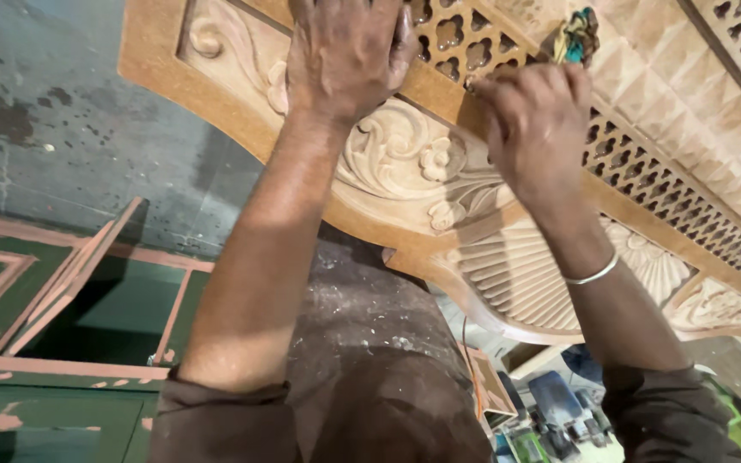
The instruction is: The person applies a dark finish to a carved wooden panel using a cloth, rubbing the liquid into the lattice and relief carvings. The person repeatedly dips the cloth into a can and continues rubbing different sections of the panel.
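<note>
The left hand (349,51) lies flat, fingers spread, on the carved wooden panel (413,163) beside its lattice strip. The right hand (533,120) pinches a small tool (576,39), mostly hidden, against the lattice edge.

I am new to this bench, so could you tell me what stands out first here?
The carved wooden panel fills the upper frame, with scrollwork and pierced lattice. The left hand presses flat on it at top centre; the right hand pinches something small beside it, under a multicoloured rag.
</note>
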